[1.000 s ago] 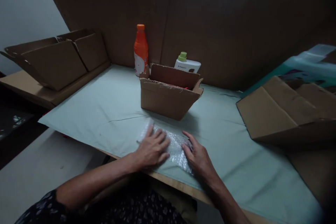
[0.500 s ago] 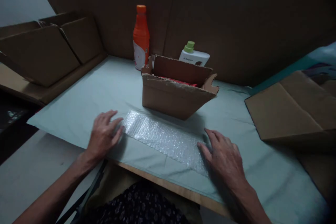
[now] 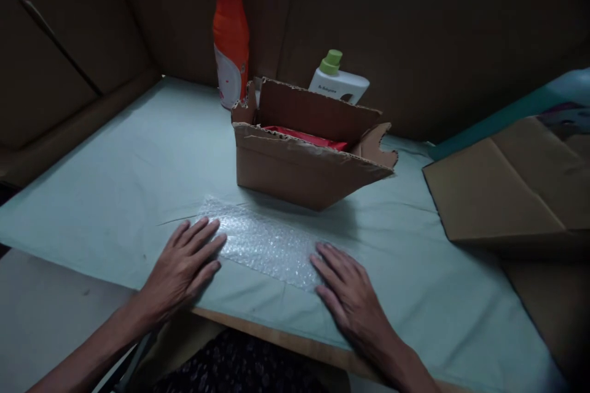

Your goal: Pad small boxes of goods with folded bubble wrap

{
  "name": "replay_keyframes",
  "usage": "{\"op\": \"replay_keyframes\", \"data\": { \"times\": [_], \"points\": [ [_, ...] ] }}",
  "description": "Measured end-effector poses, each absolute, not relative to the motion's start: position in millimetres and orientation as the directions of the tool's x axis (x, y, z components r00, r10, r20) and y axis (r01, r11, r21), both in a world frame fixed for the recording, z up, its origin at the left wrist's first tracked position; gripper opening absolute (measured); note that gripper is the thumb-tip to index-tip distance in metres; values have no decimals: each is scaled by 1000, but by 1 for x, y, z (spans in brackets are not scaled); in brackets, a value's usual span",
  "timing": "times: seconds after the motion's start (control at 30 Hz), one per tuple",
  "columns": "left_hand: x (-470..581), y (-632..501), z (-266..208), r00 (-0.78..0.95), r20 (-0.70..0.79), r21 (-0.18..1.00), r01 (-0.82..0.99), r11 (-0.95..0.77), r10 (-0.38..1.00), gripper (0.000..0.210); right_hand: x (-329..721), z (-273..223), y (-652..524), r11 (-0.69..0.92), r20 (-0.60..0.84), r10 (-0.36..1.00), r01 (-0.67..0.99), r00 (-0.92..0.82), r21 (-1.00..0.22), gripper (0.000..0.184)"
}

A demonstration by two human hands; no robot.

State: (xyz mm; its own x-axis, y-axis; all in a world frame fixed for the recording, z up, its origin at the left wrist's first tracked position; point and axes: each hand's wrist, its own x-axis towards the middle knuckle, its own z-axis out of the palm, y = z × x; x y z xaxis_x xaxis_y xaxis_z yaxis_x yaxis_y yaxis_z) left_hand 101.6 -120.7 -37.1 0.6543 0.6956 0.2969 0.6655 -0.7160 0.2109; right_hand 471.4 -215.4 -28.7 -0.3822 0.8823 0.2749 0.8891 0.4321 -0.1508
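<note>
A strip of clear bubble wrap [image 3: 270,245] lies flat on the pale green cloth near the table's front edge. On its left end rests my left hand [image 3: 187,267], fingers stretched out and slightly spread. My right hand [image 3: 345,291] lies open over the right end, which it partly covers. Just behind the strip stands an open cardboard box [image 3: 295,169] with torn, ragged flaps. Inside it, part of a red item [image 3: 308,136] shows; its kind is hidden by the box walls.
An orange bottle [image 3: 230,31] and a white bottle with a green cap [image 3: 338,81] stand behind the box. Larger cardboard boxes flank the table, one at left [image 3: 87,37], one at right [image 3: 498,190]. A cardboard panel [image 3: 415,31] rises at the back.
Both hands have come down flat onto the ends of the bubble wrap, the right one shifting inward. The view has moved closer to the table.
</note>
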Motion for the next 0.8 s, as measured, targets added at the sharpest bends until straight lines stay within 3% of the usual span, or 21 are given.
{"op": "replay_keyframes", "data": {
  "times": [0.13, 0.2, 0.27, 0.33, 0.43, 0.53, 0.6, 0.7, 0.8],
  "points": [
    [86, -130, -38, 405, 387, 312, 788, -531, 828, 38, 523, -26, -240, 159, 325, 942, 962, -81, -222, 32],
    [90, -128, -42, 289, 398, 309, 851, -424, 871, 44, 529, -26, -235, 72, 337, 941, 966, 16, -247, 32],
    [97, -124, -47, 246, 392, 277, 887, -369, 886, 50, 525, -30, -222, 55, 348, 937, 969, 34, -243, 36],
    [106, -120, -50, 228, 397, 292, 887, -358, 889, 42, 515, -32, -209, 85, 351, 936, 963, 10, -256, 34],
    [115, -117, -43, 174, 404, 436, 826, -356, 898, 23, 500, -27, -204, 119, 316, 949, 920, 6, -374, 27],
    [117, -117, -23, 66, 314, 612, 749, -255, 947, 14, 491, -9, -223, 26, 146, 987, 816, 71, -577, 24],
    [120, -113, -8, 36, 276, 673, 707, -219, 961, 10, 487, 6, -243, -41, -21, 999, 724, 36, -688, 35],
    [139, -96, 3, 206, 318, 629, 684, -369, 925, 20, 475, 26, -268, -122, -261, 953, 592, -155, -797, 55],
    [178, -72, -4, 422, 292, 547, 662, -512, 858, 33, 453, 34, -281, -205, -407, 813, 450, -415, -869, 44]
  ]
}}
